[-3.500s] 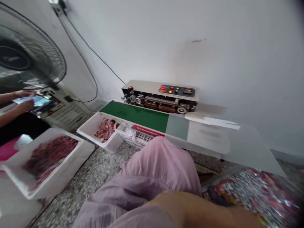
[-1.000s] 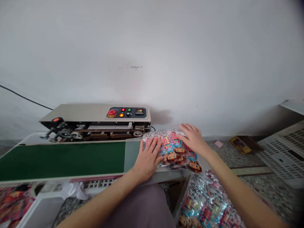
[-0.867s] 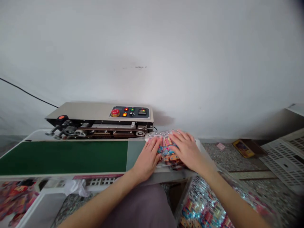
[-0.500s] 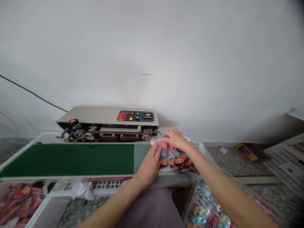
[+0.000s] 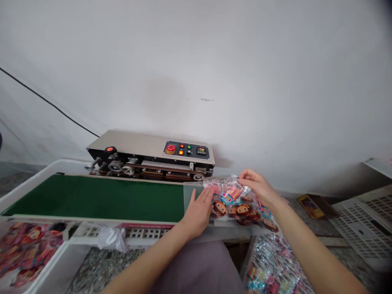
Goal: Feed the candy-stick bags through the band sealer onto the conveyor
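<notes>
My left hand lies with its fingers stretched flat at the left edge of several printed packets, on the right end of the belt. The packets are shiny plastic with cartoon faces and pink and blue lettering. Just right of it, my right hand has thumb and fingers pinched at the upper edge of one clear packet. A band sealing machine stands behind the green conveyor belt. Its control panel shows lit buttons, a red knob and a digital display.
A white bin of red printed packets sits at lower left. More packets fill a container at lower right. A white plastic crate and a small box are on the right. A black cable runs along the wall.
My right hand has moved right, from beside the left hand to the packet's far upper edge. More packets show between the hands. The view has shifted slightly.
</notes>
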A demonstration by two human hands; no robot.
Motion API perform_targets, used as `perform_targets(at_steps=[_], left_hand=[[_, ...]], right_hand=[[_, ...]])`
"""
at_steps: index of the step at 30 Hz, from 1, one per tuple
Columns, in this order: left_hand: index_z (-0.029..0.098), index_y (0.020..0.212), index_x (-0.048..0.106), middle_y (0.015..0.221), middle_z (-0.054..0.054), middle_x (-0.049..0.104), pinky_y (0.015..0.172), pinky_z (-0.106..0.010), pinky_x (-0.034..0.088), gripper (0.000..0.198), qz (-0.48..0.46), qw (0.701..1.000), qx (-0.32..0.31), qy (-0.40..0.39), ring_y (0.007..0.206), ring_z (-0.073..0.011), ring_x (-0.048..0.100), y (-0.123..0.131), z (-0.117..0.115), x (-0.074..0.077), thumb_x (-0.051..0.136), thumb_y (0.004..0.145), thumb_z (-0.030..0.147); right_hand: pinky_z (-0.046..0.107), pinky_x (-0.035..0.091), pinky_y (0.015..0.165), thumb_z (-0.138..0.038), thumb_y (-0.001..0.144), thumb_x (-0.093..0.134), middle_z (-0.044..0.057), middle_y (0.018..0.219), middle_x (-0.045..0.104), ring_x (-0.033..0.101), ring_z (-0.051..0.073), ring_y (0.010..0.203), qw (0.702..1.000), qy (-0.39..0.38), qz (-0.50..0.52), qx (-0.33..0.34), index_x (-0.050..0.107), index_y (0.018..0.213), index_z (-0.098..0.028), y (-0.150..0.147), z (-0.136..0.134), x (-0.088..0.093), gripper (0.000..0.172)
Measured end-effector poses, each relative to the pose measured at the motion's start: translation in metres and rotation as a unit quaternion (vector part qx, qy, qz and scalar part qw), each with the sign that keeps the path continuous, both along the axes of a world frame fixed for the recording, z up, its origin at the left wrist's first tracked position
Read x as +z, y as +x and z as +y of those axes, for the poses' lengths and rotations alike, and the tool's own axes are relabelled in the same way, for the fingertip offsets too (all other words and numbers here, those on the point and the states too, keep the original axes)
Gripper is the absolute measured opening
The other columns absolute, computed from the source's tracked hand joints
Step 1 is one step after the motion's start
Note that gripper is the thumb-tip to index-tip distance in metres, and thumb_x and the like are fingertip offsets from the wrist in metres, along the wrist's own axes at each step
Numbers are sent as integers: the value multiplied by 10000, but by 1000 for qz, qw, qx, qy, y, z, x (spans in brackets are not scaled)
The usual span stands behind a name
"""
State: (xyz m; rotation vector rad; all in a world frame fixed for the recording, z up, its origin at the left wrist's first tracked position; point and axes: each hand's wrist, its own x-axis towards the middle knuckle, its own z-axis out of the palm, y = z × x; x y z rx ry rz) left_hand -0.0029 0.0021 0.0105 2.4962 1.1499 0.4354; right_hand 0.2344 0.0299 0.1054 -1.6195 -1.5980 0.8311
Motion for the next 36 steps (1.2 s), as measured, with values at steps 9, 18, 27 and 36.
perform_targets(at_steps=[9,18,27,36], left_hand=[[123,1546,337,1632,-144,319,1232,-618,121,754,56,997,-6,50,1518,-281,269,-2,8,-4,404,798,63],[161,1462,472,1577,-116,433,1218,-537,248,474,-33,998,-16,56,1465,-286,371,42,15,18,311,1022,228],[123,1553,314,1624,-123,344,1219,-555,223,535,-4,995,-71,66,1512,-290,277,56,11,0,319,1034,254],[152,1562,299,1627,-140,332,1202,-568,227,583,26,987,-97,124,1501,-322,295,53,15,-8,416,998,240]], right_hand=[[326,482,582,-494,696,600,18,733,654,573,188,600,987,-29,70,-139,663,1089,-230,42,1,-8,478],[456,410,1093,-270,700,572,93,1191,701,615,286,1151,982,-58,-136,-116,772,1054,-220,26,-8,-60,410],[410,397,1120,-166,804,499,141,1304,632,576,272,1235,970,-16,-234,-58,765,1084,-180,-3,-51,-60,386],[332,456,1004,-224,792,595,86,1169,727,651,226,1113,971,-63,-188,-132,744,1103,-208,11,13,-23,345]])
